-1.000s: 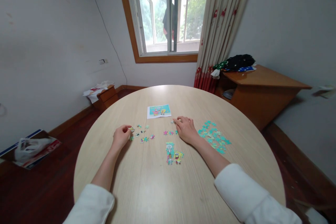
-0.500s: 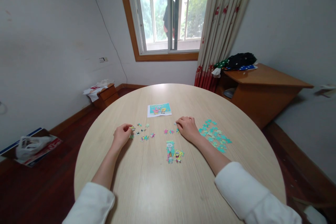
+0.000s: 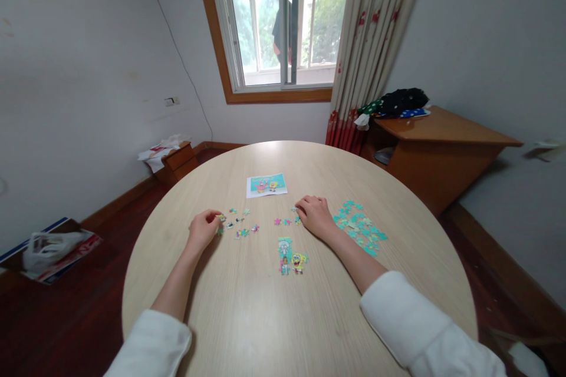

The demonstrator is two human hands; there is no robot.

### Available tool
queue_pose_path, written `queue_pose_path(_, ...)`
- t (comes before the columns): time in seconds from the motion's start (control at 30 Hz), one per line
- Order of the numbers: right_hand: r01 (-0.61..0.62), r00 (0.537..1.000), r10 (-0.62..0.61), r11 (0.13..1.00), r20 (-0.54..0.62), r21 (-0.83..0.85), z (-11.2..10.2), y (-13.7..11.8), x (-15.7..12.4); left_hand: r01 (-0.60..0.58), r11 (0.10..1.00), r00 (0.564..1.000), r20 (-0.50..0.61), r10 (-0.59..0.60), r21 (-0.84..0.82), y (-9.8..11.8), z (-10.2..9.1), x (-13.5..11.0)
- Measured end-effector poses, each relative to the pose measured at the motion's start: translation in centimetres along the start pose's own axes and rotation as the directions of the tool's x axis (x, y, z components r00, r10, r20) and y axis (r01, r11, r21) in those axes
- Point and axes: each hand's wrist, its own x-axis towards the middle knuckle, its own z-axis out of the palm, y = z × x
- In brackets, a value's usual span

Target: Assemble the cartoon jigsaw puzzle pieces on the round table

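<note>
My left hand (image 3: 204,228) rests at the left of the table, thumb and forefinger pinched on a small yellowish puzzle piece (image 3: 221,218). Palm down, my right hand (image 3: 315,215) lies loosely on the table, fingers slightly bent; its fingertips are beside a small piece (image 3: 294,209). Between the hands are loose pieces, among them a pink one (image 3: 277,221) and a purplish one (image 3: 255,228). Closer to me lies a joined puzzle section (image 3: 285,253) with a grey-faced cartoon figure and a yellow square one. Beyond my right hand spreads a pile of turquoise pieces (image 3: 362,227).
A printed reference picture (image 3: 266,185) lies flat farther back on the round wooden table (image 3: 247,318). A brown desk (image 3: 446,129) with dark cloth on it stands behind right. At the left are a small cabinet (image 3: 181,159) and a plastic bag (image 3: 48,247).
The whole view shifts slightly left as the camera turns a little. Both hands stay in practically the same place relative to the pieces.
</note>
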Motion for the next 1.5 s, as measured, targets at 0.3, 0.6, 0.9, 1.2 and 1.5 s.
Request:
queue_pose_path(0.3,-0.029,1.0,0.029,1.0,-0.01,0.004,0.6,0.2,0.1,-0.001,1.0,1.0,0.01,0.001,0.022,0.0,0.0,-0.1)
queue_pose_path(0.6,-0.042,0.999,0.043,0.999,-0.028,0.01,1.1,0.5,0.2,-0.031,0.999,0.999,0.011,0.031,0.031,0.0,0.0,-0.2)
queue_pose_path(0.9,-0.046,0.998,0.048,0.998,-0.038,0.036,1.5,0.7,0.2,-0.032,0.999,0.999,0.011,0.032,0.023,-0.2,0.2,0.0)
queue_pose_path(1.2,-0.027,0.998,0.033,0.993,-0.051,0.114,1.3,0.8,0.1,-0.027,0.999,1.0,0.006,0.027,0.038,-0.1,0.2,0.0)
queue_pose_path(1.5,0.007,0.999,0.0,0.978,-0.037,0.208,0.7,0.7,0.0,-0.019,0.999,1.0,0.01,0.018,0.038,0.0,0.1,-0.2)
